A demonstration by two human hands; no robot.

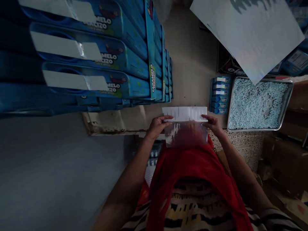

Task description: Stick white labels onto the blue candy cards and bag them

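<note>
A label sheet [185, 114] spans the space between my hands at the table's front edge. Its far part carries white strips, while the near part is glossy, looks see-through and hangs over my red apron. My left hand [157, 126] pinches the sheet's left side between thumb and fingers. On the right side, my right hand [213, 124] grips it the same way. Just beyond my right hand stands a small row of blue boxes [219, 98]; some have white strips across their fronts and others show bare round openings.
Tall stacks of blue boxes [101, 77] with white strips fill the left of the table [187, 64]. A metal tray [252, 130] of small pale blue pieces stands at right. Above it hangs a large white sheet [255, 35]. Cardboard boxes [284, 160] sit lower right.
</note>
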